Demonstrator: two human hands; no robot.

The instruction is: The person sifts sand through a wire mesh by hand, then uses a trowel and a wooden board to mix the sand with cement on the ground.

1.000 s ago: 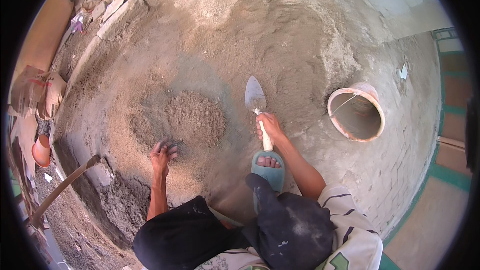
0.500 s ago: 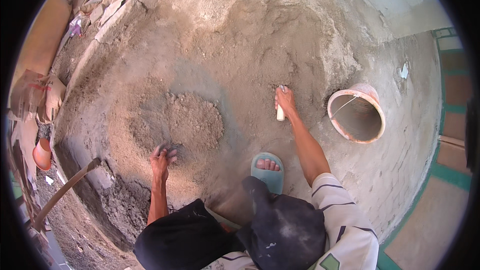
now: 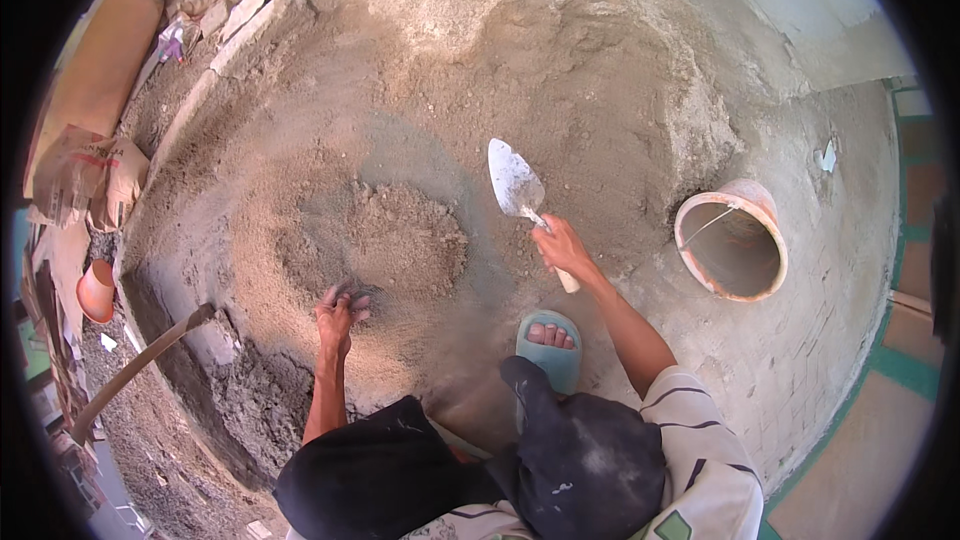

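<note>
My right hand grips the pale handle of a pointed trowel. Its grey-smeared blade shows whole, angled up and to the left over the sand. Lower left, my left hand is at the near edge of a ring-shaped heap of dry sand mix. The fingers of that hand are dusty, half bent and apart, with nothing visible in them; their tips are partly hard to make out against the sand.
A pinkish bucket with a wire handle lies tilted at right. A larger sand bank rises beyond. At left are a wooden tool handle, an orange cup and a paper sack. My sandalled foot stands near the middle.
The trowel blade, hidden in the sand before, is now out and visible, swung to the left. The whole view has shifted slightly; my left hand stays by the heap.
</note>
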